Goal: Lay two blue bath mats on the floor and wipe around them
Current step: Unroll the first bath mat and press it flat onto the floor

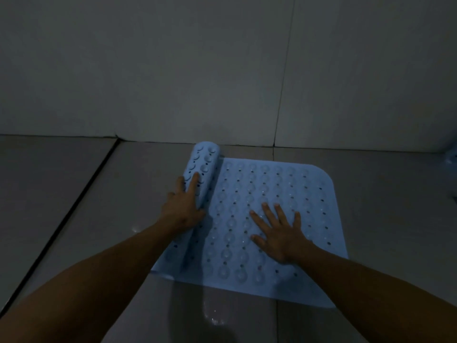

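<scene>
Dim room, grey tiled floor (74, 219), pale wall (173, 70) behind. One blue bath mat (272, 194) lies on the floor just in front of the wall base, mostly flat, bumps and small holes across its surface. Its left part is not flat: a rolled section (204, 164) runs along the mat's left edge, suction cups showing on the curl, far end close to the wall.

Left hand (181, 206) rests against the roll at the mat's left side, fingers straight and extended along the curl, not pinching anything. Right hand (279, 231) lies palm-down on the flat middle of the mat, fingers spread wide, pressing flat, nothing grasped. Both bare forearms reach in from the near edge, covering part of the mat's near corners.

A dark grout line (61, 219) runs diagonally across the floor left of the mat, well apart from it. A wet shiny patch (214, 315) on the tile just near of the mat's front edge. A small blue shape (451, 157) at the frame edge far right of the mat, by the wall; too cut off to identify.
</scene>
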